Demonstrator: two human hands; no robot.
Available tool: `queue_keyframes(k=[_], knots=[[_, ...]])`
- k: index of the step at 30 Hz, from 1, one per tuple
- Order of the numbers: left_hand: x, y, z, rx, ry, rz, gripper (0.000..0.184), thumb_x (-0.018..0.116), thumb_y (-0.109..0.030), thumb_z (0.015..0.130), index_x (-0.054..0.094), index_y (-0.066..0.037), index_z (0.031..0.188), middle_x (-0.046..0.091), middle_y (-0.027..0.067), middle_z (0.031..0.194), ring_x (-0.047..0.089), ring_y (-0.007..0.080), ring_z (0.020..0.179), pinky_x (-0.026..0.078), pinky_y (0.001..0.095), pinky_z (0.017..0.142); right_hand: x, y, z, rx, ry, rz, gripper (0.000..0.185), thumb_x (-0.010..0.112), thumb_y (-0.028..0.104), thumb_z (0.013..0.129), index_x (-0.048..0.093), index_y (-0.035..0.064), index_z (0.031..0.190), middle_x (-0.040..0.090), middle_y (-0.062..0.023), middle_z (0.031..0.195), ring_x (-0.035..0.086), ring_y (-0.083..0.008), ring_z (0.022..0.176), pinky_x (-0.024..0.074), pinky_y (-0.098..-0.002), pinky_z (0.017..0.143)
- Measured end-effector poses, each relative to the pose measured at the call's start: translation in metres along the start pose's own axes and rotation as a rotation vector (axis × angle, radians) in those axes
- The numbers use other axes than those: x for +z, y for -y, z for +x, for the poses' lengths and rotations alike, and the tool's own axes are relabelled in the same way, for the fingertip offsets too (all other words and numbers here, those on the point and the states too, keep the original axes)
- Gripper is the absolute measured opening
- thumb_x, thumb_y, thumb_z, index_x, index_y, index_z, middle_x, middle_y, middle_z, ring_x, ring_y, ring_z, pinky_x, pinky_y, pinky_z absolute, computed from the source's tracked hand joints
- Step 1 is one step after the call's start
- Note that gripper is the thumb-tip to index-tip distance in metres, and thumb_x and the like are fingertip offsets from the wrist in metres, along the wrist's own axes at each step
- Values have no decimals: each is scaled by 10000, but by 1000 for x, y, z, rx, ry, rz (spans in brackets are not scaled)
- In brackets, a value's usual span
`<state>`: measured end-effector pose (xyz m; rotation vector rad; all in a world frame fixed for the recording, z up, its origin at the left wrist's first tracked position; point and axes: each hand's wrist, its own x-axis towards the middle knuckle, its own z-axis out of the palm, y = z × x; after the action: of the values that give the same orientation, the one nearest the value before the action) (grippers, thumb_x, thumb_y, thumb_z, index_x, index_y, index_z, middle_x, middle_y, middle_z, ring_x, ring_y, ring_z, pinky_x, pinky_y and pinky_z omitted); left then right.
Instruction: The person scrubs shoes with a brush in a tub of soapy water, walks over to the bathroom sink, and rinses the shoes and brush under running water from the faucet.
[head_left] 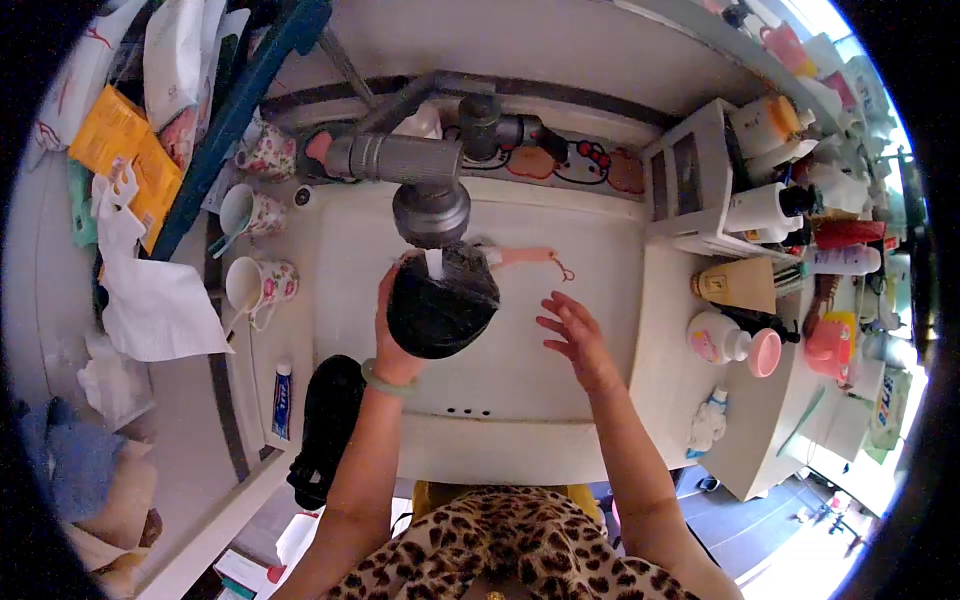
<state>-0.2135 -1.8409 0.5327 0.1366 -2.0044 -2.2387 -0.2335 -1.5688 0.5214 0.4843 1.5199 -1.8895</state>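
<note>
Under the grey faucet [432,215], my left hand [392,335] holds a black shoe [440,310], its fingers mostly hidden behind it. Water runs from the faucet onto the shoe. My right hand [575,335] is over the right part of the white sink [480,385], fingers apart and nothing in them. A pink-handled brush [522,255] with a small cord loop lies in the sink behind the shoe; its head is hidden. Another black shoe [330,425] rests on the sink's left edge, beside my left forearm.
Floral cups [262,283] and a blue toothpaste tube [282,400] stand or lie on the left ledge. At the right are a white rack [690,180], a pink-and-white bottle [712,338] and a tan tube [738,285]. White tissue [165,310] hangs at the left.
</note>
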Motion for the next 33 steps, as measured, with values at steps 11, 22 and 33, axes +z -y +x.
queue_keyframes(k=[11,22,33], knots=[[1,-19,-24,98,-46,365,551,571,-39,828,314,-38,1315,418,109,1301,413,215,1194,332,361,1027,6,22,8,-69,46,-124,535,543,396,857,420,126,1302,510,-64,1249,525,-201,1095,426,-340,830],[34,-19,4,-111,-257,-111,733,759,-19,619,360,-33,1234,469,84,1210,462,186,1122,386,353,968,39,145,64,-641,-57,-296,582,619,261,833,380,71,1329,458,-123,1298,455,-222,1172,380,-320,942],[25,-19,-2,-382,-711,-592,697,685,94,613,385,-80,1217,524,83,1127,539,254,1019,465,399,880,58,147,94,-829,-40,-472,558,587,104,850,341,26,1345,453,-79,1293,488,-128,1090,367,-265,941]])
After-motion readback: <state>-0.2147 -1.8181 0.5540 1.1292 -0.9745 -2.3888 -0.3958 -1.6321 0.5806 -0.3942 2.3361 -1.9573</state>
